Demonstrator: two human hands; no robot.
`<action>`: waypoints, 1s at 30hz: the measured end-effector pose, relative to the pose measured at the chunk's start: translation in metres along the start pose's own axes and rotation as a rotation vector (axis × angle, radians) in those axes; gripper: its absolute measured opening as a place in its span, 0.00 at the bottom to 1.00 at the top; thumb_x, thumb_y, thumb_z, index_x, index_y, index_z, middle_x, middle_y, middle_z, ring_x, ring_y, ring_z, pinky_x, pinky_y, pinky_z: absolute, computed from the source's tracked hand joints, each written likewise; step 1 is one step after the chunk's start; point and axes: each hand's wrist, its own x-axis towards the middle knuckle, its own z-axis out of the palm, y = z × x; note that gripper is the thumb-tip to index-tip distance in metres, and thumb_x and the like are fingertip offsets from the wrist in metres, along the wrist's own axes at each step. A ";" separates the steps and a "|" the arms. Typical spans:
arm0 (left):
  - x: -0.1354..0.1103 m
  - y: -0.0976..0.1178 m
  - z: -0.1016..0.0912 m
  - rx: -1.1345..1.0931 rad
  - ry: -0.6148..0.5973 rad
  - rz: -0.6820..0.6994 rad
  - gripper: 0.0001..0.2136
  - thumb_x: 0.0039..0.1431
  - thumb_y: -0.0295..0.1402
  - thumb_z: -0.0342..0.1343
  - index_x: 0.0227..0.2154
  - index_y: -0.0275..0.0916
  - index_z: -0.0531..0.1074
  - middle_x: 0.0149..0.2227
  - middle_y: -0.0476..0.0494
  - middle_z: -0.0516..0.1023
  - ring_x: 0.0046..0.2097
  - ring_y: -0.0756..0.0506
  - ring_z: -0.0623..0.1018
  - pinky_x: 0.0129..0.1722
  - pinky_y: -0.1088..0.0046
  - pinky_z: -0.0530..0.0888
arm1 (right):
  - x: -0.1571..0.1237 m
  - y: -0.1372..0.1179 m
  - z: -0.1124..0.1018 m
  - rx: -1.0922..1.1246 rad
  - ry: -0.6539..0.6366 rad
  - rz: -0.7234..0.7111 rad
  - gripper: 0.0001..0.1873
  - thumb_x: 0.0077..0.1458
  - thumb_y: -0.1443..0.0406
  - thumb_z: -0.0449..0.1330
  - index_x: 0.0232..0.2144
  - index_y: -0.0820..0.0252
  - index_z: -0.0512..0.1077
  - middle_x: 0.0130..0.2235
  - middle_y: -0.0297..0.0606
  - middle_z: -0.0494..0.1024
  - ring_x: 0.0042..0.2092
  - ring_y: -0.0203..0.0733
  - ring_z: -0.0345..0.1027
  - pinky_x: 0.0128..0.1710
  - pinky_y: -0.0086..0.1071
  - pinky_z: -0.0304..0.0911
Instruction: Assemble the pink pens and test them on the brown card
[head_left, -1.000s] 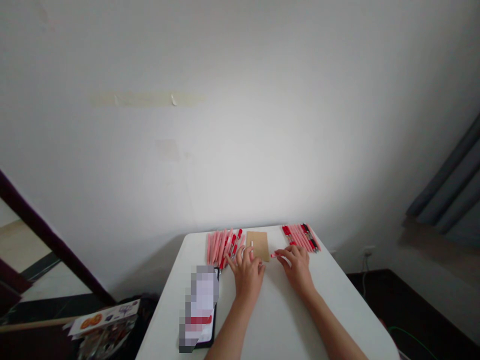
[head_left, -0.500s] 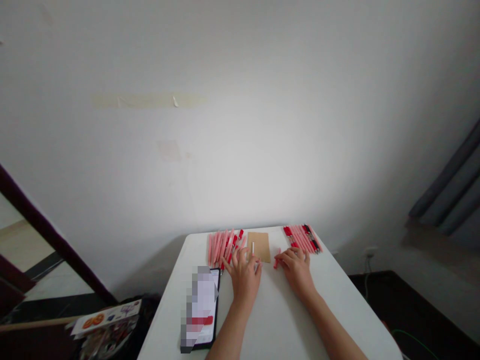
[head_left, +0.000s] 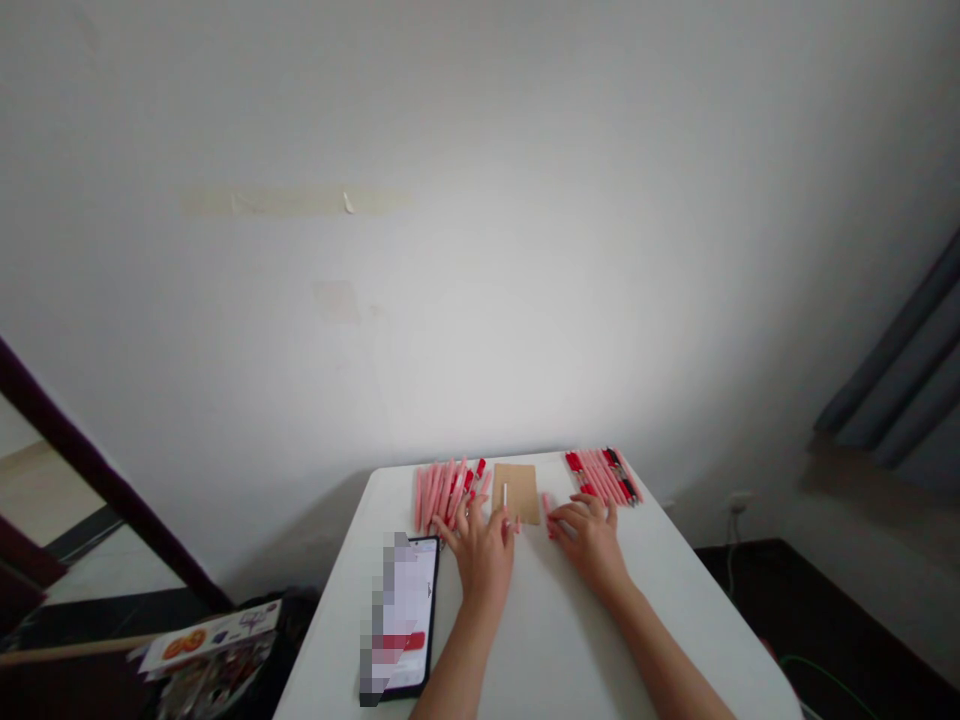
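Observation:
My left hand (head_left: 484, 555) is over the table beside a bunch of pink and red pens (head_left: 442, 490), its outer fingers spread near them. Its thumb and index finger close on a small pink pen part (head_left: 516, 525). A thin white stick (head_left: 505, 495) shows just above those fingers, against a brown card (head_left: 526, 490); whether it joins the pink part I cannot tell. My right hand (head_left: 596, 545) pinches a pink pen barrel (head_left: 547, 503) that stands nearly upright in view, right of the card. Its lower end is partly hidden by the fingers.
A row of pink, red and black pens (head_left: 604, 475) lies at the back right of the white table (head_left: 547, 640). A phone (head_left: 427, 615) lies at the left. Beyond the left edge is a dark bag (head_left: 292, 620) with packaging. The wall (head_left: 480, 250) stands behind the table.
The pink barrel in my right hand has tipped from leaning right to leaning slightly left. My left hand has shifted a little left, its thumb and index finger still on the small pink part.

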 end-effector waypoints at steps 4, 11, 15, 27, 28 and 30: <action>0.000 0.000 0.001 0.020 0.024 -0.006 0.10 0.55 0.36 0.54 0.40 0.50 0.76 0.51 0.44 0.71 0.58 0.36 0.62 0.60 0.33 0.44 | 0.000 0.001 0.000 0.011 -0.013 0.017 0.11 0.57 0.59 0.54 0.34 0.49 0.77 0.39 0.35 0.80 0.52 0.51 0.62 0.57 0.60 0.34; -0.001 -0.002 0.004 0.067 0.070 -0.012 0.09 0.56 0.39 0.53 0.35 0.47 0.77 0.50 0.42 0.72 0.58 0.36 0.63 0.60 0.34 0.46 | 0.000 0.003 0.003 -0.034 0.008 0.016 0.12 0.57 0.63 0.54 0.38 0.44 0.76 0.42 0.35 0.79 0.51 0.49 0.62 0.57 0.57 0.38; -0.002 -0.001 0.005 0.094 0.067 -0.017 0.10 0.57 0.39 0.52 0.34 0.45 0.77 0.51 0.41 0.71 0.59 0.36 0.62 0.60 0.35 0.46 | 0.000 0.003 0.003 -0.028 0.018 0.018 0.11 0.57 0.62 0.55 0.36 0.44 0.77 0.42 0.33 0.79 0.50 0.49 0.63 0.57 0.57 0.38; -0.002 -0.002 0.008 0.127 0.045 -0.025 0.11 0.55 0.41 0.53 0.33 0.42 0.77 0.51 0.39 0.72 0.60 0.35 0.61 0.60 0.35 0.46 | -0.001 0.006 0.006 0.000 0.037 0.042 0.10 0.57 0.61 0.55 0.36 0.47 0.77 0.42 0.34 0.80 0.51 0.49 0.64 0.57 0.56 0.36; -0.002 -0.002 0.008 0.127 0.043 -0.026 0.11 0.55 0.40 0.53 0.33 0.42 0.76 0.51 0.40 0.72 0.59 0.35 0.61 0.60 0.36 0.46 | -0.001 0.006 0.006 -0.004 0.040 0.041 0.10 0.57 0.61 0.55 0.36 0.47 0.77 0.42 0.33 0.80 0.51 0.49 0.64 0.57 0.56 0.36; -0.002 -0.002 0.008 0.126 0.040 -0.026 0.11 0.55 0.40 0.53 0.33 0.42 0.76 0.50 0.39 0.72 0.59 0.35 0.61 0.60 0.36 0.46 | -0.001 0.005 0.006 -0.011 0.044 0.042 0.10 0.58 0.61 0.54 0.36 0.47 0.76 0.41 0.33 0.80 0.51 0.48 0.64 0.57 0.56 0.37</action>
